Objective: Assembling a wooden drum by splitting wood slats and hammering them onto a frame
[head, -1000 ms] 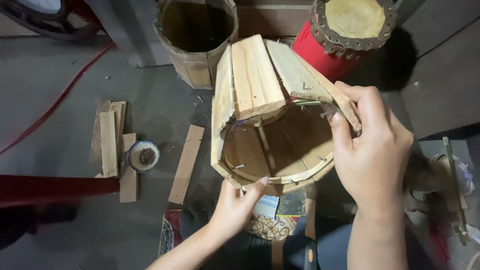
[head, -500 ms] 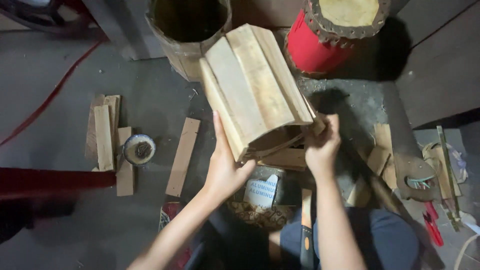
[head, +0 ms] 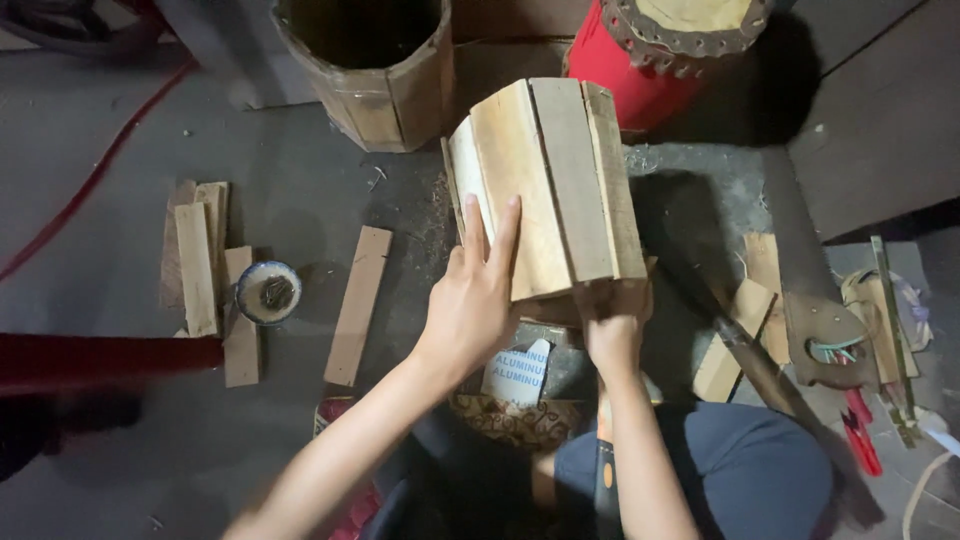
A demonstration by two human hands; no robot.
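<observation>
We saw the left hand (head: 478,295) lying flat and open on the near side of the stave shell (head: 548,185), fingers spread up over its pale boards. The right hand (head: 612,325) was closed on the shell's lower edge, just right of the left hand. The shell sat tilted on the floor directly ahead of both hands. Beyond the left hand stood a wooden bucket (head: 372,70); beyond the right, a red drum (head: 665,55). Left of the left hand lay 1 loose slat (head: 358,305), then a small bowl (head: 268,292) beside stacked slats (head: 198,260). Right of the right hand lay red snips (head: 858,432).
</observation>
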